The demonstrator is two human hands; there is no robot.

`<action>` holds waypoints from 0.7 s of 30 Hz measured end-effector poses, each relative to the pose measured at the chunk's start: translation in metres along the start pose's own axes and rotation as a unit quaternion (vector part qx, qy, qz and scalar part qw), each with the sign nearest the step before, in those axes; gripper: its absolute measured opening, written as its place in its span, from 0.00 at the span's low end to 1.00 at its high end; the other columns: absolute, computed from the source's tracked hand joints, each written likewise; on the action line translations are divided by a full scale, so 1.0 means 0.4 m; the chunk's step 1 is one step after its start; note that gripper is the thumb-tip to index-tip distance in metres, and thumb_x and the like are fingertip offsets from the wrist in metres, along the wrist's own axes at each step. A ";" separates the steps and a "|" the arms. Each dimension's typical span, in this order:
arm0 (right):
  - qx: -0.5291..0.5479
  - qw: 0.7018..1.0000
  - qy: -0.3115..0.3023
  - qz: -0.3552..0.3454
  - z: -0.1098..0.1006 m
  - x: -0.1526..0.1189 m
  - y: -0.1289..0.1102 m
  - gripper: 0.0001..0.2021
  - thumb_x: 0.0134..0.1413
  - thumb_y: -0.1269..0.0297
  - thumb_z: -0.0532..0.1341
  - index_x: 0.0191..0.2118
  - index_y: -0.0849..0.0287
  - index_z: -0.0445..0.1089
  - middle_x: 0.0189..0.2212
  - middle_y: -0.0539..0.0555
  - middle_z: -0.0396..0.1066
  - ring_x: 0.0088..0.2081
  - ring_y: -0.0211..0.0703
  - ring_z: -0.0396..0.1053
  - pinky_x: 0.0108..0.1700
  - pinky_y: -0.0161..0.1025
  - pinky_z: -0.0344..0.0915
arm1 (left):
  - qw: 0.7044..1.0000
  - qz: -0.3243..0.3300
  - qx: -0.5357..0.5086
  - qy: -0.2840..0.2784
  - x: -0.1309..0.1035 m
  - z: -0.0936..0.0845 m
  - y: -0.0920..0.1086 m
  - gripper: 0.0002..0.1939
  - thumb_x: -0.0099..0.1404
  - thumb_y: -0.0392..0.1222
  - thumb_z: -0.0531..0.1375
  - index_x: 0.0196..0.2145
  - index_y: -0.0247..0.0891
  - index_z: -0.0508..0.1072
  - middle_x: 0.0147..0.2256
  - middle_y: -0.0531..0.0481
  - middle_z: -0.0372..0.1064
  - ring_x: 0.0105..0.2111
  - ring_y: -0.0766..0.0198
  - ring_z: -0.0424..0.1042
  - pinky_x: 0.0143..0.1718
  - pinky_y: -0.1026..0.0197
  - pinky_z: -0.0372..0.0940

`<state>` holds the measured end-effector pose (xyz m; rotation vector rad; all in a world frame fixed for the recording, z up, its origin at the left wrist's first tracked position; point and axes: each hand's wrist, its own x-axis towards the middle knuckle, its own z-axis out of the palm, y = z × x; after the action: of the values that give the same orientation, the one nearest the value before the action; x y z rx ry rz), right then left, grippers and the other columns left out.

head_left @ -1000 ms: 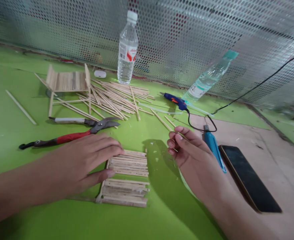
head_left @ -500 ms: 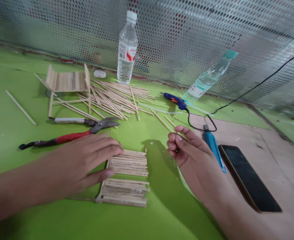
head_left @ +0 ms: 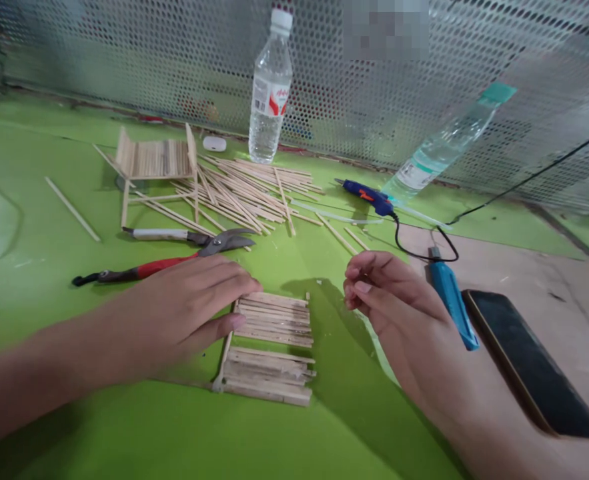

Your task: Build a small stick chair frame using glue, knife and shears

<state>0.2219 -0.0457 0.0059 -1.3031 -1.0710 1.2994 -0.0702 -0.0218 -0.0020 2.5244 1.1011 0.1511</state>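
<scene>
My left hand (head_left: 189, 310) reaches in from the left, its thumb and fingers gripping the upper left edge of a small panel of glued wooden sticks (head_left: 269, 377). The panel lies flat on the green table, its sticks side by side with a gap across the middle. My right hand (head_left: 399, 307) is held to the right of the panel, apart from it. Its fingers are curled in and the thumb presses toward the fingertips. Anything between them is too small or hidden to make out.
Behind are pruning shears (head_left: 214, 243), a pile of thin sticks (head_left: 254, 193) and a small stick chair (head_left: 157, 160). A clear bottle (head_left: 270, 93), a tilted bottle (head_left: 439, 153), a blue glue gun (head_left: 367, 197), a teal cutter (head_left: 451, 300) and a phone (head_left: 534, 367) stand or lie around.
The whole scene has shifted a little to the right in the picture as the head turned. Both hands keep nearly the same pose, the left still at the panel's edge.
</scene>
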 end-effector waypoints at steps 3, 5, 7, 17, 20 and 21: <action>-0.002 1.000 0.006 0.003 0.002 0.002 -0.001 0.08 0.58 0.66 0.67 0.43 0.49 0.75 0.40 0.50 0.70 0.38 0.41 0.64 0.40 0.38 0.62 | 1.000 -0.012 -0.015 -0.004 0.002 -0.010 0.005 0.23 0.78 0.55 0.51 0.62 0.45 0.71 0.60 0.47 0.72 0.62 0.50 0.68 0.66 0.48 0.59; -0.003 1.000 0.010 0.002 0.005 0.002 -0.003 0.08 0.57 0.66 0.68 0.42 0.50 0.75 0.39 0.50 0.70 0.38 0.41 0.64 0.39 0.39 0.62 | 0.999 -0.031 -0.038 -0.011 0.000 -0.015 0.009 0.24 0.77 0.57 0.53 0.62 0.45 0.71 0.61 0.46 0.71 0.62 0.49 0.68 0.66 0.47 0.60; -0.004 1.000 0.008 0.001 0.008 0.003 -0.004 0.07 0.56 0.66 0.68 0.42 0.50 0.75 0.39 0.50 0.70 0.38 0.42 0.64 0.39 0.39 0.62 | 0.996 -0.063 -0.064 -0.016 -0.002 -0.021 0.014 0.25 0.75 0.60 0.54 0.62 0.47 0.72 0.60 0.46 0.72 0.60 0.48 0.70 0.63 0.47 0.63; -0.005 1.000 -0.006 -0.004 0.001 -0.003 -0.001 0.06 0.60 0.64 0.67 0.43 0.49 0.76 0.41 0.50 0.69 0.40 0.41 0.66 0.41 0.37 0.64 | 0.960 -0.164 -0.223 -0.034 -0.002 -0.062 0.023 0.25 0.65 0.57 0.66 0.57 0.49 0.77 0.48 0.49 0.78 0.43 0.52 0.78 0.41 0.57 0.72; 0.044 0.999 -0.006 0.013 0.003 -0.006 -0.002 0.05 0.62 0.62 0.66 0.43 0.50 0.77 0.43 0.51 0.71 0.40 0.40 0.68 0.42 0.37 0.67 | 0.935 -0.174 -0.302 -0.070 0.000 -0.075 0.018 0.21 0.66 0.55 0.65 0.54 0.48 0.80 0.47 0.50 0.79 0.45 0.53 0.79 0.45 0.56 0.73; 0.062 0.998 -0.007 0.021 0.005 -0.007 -0.003 0.05 0.62 0.61 0.66 0.43 0.50 0.77 0.44 0.51 0.71 0.41 0.41 0.69 0.43 0.37 0.69 | 0.925 -0.178 -0.327 -0.078 0.000 -0.078 0.016 0.20 0.67 0.55 0.65 0.53 0.48 0.80 0.47 0.50 0.80 0.46 0.53 0.79 0.45 0.56 0.73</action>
<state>0.2199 -0.0481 0.0074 -1.2309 -0.9620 1.3853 -0.0735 -0.0166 0.0292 1.6924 1.1794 0.1793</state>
